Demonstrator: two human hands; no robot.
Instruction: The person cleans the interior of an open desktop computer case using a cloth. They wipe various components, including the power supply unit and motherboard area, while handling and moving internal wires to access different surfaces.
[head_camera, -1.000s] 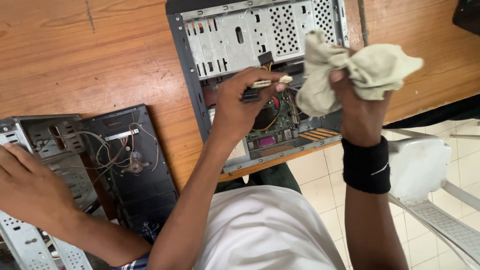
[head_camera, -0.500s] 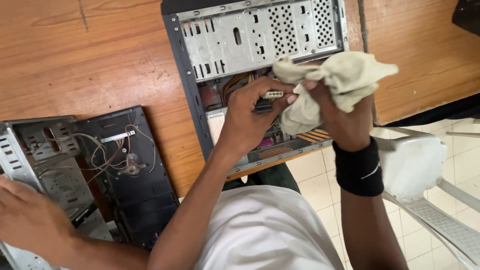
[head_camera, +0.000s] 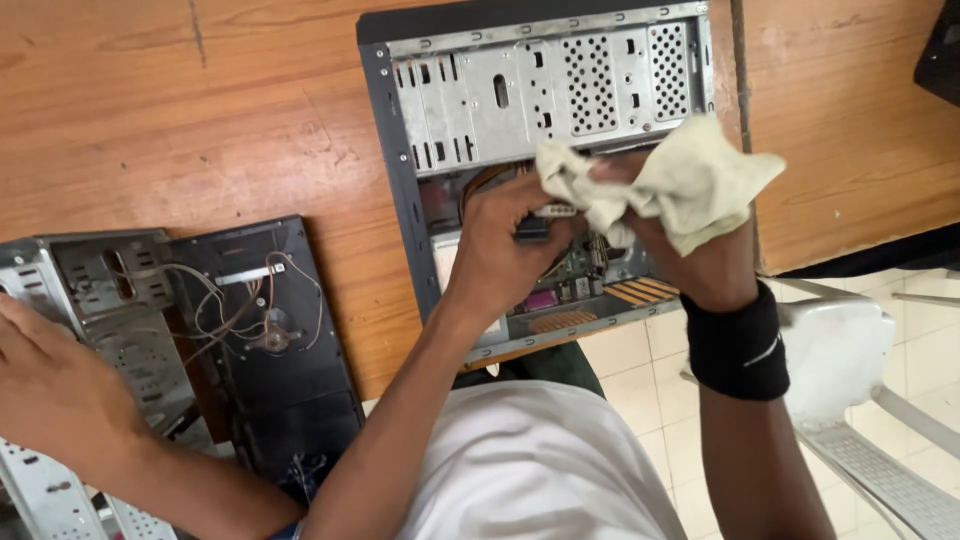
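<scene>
I hold my left hand inside the open computer case on the wooden table, fingers pinched on a small connector. My right hand grips a crumpled pale cloth, now lower than half a second ago and pressed against the connector. A co-worker's hand rests on a second case at left.

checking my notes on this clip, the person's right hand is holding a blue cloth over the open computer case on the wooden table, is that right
Not quite: the cloth is pale cream, not blue, as the head view shows. The rest holds: the right hand grips it over the open computer case on the wooden table.
</scene>
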